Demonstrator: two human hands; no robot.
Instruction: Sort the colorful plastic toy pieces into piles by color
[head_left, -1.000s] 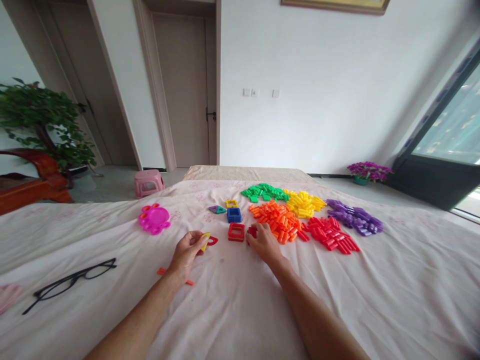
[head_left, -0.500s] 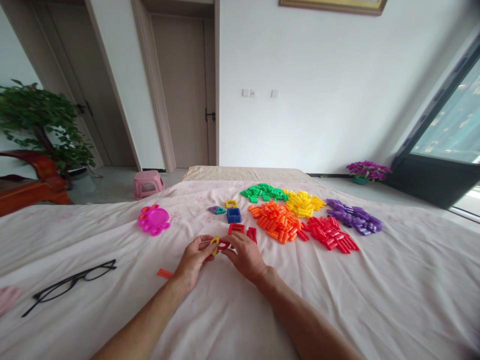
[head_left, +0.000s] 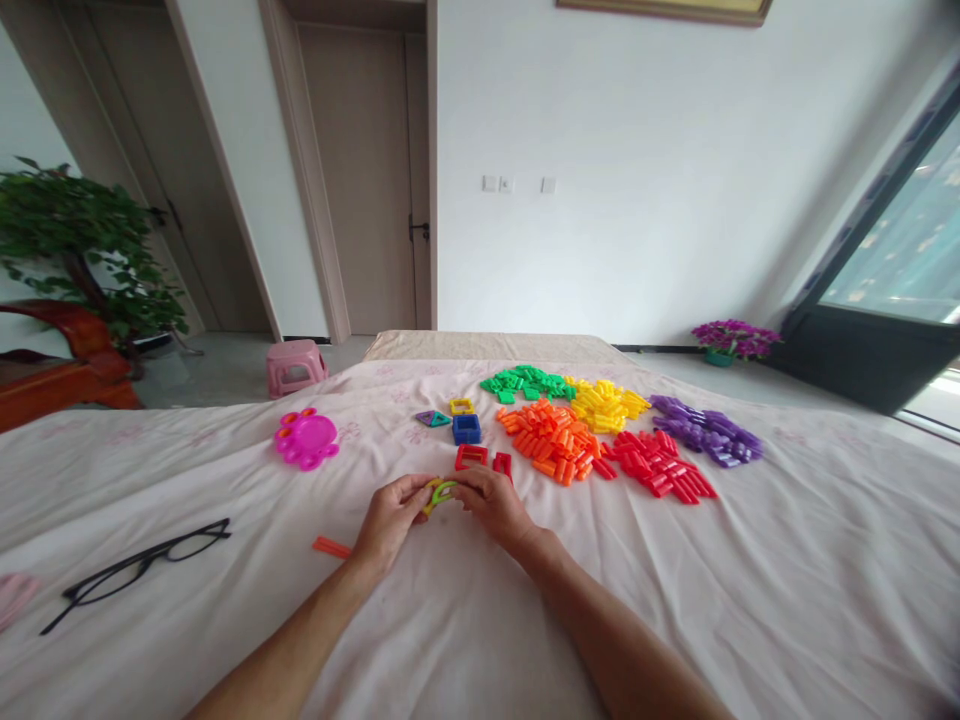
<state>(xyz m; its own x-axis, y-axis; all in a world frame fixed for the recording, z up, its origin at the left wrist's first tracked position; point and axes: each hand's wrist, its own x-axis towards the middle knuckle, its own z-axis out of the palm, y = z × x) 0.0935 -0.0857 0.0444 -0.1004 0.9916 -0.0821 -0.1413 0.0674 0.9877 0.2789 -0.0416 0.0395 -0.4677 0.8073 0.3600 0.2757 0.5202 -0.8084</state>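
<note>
One left hand [head_left: 388,522] pinches one yellow piece [head_left: 429,507], one right hand [head_left: 496,508] one green piece [head_left: 443,489].

**Soft daylight from the right, edges bent**

On my remote feed the room is bright, strongest at right, where the tall dark-framed glass door [head_left: 885,290] meets white glare at its foot. Gentle shadows line folds in the pale pink-flowered cloth [head_left: 750,600]. Glossy purple plastic pieces [head_left: 709,430] glint. My wide view tilts the grey-brown flat door [head_left: 150,170]; the small lime-green curved plastic piece [head_left: 444,491] lacks crisp detail.
</note>
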